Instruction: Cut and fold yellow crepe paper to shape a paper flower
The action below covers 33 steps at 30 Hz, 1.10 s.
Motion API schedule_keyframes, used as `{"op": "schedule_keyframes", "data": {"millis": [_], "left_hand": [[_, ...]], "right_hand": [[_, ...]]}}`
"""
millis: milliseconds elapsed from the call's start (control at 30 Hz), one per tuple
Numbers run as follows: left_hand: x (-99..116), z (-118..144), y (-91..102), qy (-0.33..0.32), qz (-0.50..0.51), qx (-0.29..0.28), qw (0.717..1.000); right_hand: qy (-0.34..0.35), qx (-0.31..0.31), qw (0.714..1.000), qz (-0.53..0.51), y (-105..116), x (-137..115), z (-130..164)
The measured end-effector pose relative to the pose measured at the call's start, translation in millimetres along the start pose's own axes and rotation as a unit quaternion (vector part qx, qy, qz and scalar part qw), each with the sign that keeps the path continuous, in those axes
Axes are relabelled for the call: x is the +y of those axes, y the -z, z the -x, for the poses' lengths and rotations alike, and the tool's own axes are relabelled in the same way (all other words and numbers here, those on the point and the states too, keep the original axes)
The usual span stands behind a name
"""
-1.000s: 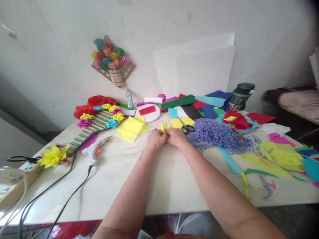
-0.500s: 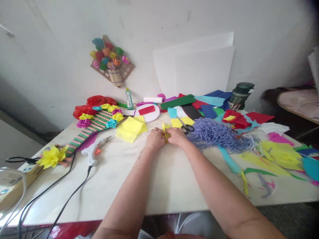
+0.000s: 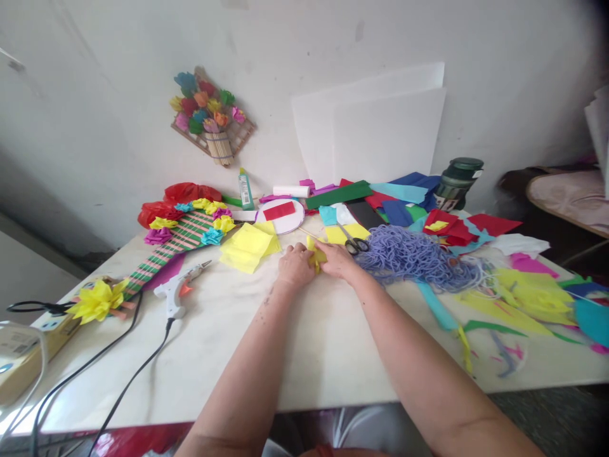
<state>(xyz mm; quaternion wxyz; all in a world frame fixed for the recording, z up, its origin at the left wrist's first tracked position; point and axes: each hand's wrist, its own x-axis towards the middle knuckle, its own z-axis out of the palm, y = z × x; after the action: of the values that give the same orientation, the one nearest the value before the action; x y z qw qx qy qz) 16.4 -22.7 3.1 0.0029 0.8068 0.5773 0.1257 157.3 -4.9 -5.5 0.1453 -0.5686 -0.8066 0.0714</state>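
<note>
matt yellow paper (image 3: 318,255), smooth tabletop (image 3: 219,362), plastic glue gun (image 3: 174,293)

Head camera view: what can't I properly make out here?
All in the head view:
Yellow paper between the hands: partly covered by the left hand and right hand, so its full shape is hidden.
Fingertip grip: hidden by the hands themselves.
Slim green bottle: label print too small and blurred to read.
Power strip: cut off by the left edge.

Pale wall (image 3: 304,38) (faintly smudged) behind whitish table (image 3: 190,368); dark floor (image 3: 566,419) lower right.
</note>
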Motion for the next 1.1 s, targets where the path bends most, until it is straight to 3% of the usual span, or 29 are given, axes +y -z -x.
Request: {"op": "schedule_keyframes", "data": {"millis": [200,400,467,700,867,1100], "left_hand": [[-4.1,0.0,-0.3,-0.012,-0.028,0.008,1.000],[-8.5,-2.2,-0.5,-0.021,-0.033,-0.020,0.999],[-8.8,-2.4,-0.1,-0.021,-0.035,-0.028,0.999],[-7.2,-2.3,0.7,0.002,-0.033,-0.028,0.999],[-6.4,-0.7,2.0,0.016,-0.026,-0.031,0.999],[-8.9,0.2,2.1,0.015,-0.006,-0.015,1.000]], "right_hand": [[-0.009,-0.001,0.999,-0.051,2.7,3.5,-2.3],[-0.007,0.134,0.989,-0.058,6.0,9.1,-2.0],[0.008,0.146,0.989,-0.027,6.4,7.1,-0.4],[0.033,0.080,0.995,0.045,7.1,-8.0,5.8],[0.012,0.032,0.997,0.068,6.4,-7.0,6.7],[0.035,-0.005,0.995,0.089,7.6,-3.5,4.9]]}}
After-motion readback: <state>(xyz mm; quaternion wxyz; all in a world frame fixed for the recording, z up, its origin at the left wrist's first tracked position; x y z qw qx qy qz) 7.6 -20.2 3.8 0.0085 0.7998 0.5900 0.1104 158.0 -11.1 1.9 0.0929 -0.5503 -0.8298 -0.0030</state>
